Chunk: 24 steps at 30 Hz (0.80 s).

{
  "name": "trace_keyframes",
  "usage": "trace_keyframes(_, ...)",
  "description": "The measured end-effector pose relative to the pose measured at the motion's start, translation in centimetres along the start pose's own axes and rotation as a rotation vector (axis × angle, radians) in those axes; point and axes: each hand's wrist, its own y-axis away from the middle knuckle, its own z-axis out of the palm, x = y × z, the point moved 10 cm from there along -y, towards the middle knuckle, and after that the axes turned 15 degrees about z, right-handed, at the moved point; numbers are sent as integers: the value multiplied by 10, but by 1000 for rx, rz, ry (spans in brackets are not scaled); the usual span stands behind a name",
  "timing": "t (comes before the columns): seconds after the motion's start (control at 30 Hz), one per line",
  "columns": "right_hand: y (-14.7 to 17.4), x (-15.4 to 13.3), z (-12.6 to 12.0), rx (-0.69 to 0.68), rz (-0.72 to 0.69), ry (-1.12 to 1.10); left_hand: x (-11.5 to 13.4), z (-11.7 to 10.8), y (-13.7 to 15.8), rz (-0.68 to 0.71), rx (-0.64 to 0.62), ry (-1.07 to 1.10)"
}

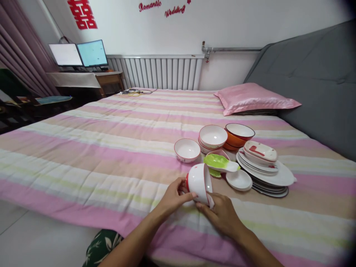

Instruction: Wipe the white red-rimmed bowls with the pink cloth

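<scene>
Bowl (197,181), white with red rim and red foot, is held left of the plate stack (285,173) and toward its near side. It is tipped on its side, foot to the left and mouth to the right; whether its lower edge touches the bedspread (91,155) cannot be determined. Left grip (174,195) is closed about the foot and the outer wall, thumb laid along the near side. Right grip (221,211) is closed on the rim, thumb on the near side, other fingers partly hidden.

Small white dish (239,181) lies just beside the plate stack, on its left. Green leaf-shaped dish (217,161) sits farther left of the stack, with a pink dish (221,152) showing directly behind it. Rectangular dishes (260,149) rest on top of the stack.

Orange bowls (235,140), white inside, stand beyond the stack and to its left. Nested white bowls (213,136), red-rimmed, stand just beside them, farther left. Separate white bowl (187,151) stands upright at the left end of this group.

Pink pillow (254,98) lies beyond the stack, near the grey headboard (306,70). Radiator (158,72) is on the wall well beyond the stack, to its left. Two monitors (92,53) stand on a cloth-covered tabletop (78,79) at the far left of the stack.
</scene>
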Motion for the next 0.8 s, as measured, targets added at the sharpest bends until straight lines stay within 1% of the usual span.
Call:
trace_keyframes(0.07,1,3,0,-30,61,-43,-1,-1,0,3,-1,-9)
trace_keyframes(0.1,2,4,0,-53,69,-60,-1,-1,1,0,5,-10)
trace_keyframes(0.17,3,2,3,-93,24,-71,-4,-2,1,-19,17,-5)
trace_keyframes(0.23,5,-2,5,-105,-70,-30,-6,-3,2,-41,24,7)
trace_keyframes(0.3,6,-3,8,-97,-143,39,-6,-2,2,-48,21,16)
trace_keyframes(0.43,2,1,13,-88,-162,116,-5,-2,1,-39,14,5)
trace_keyframes(0.6,2,0,13,-38,-180,124,-4,-2,2,-45,12,-2)
trace_keyframes(0.8,2,-1,12,-16,-209,96,-5,-1,2,-42,11,-16)
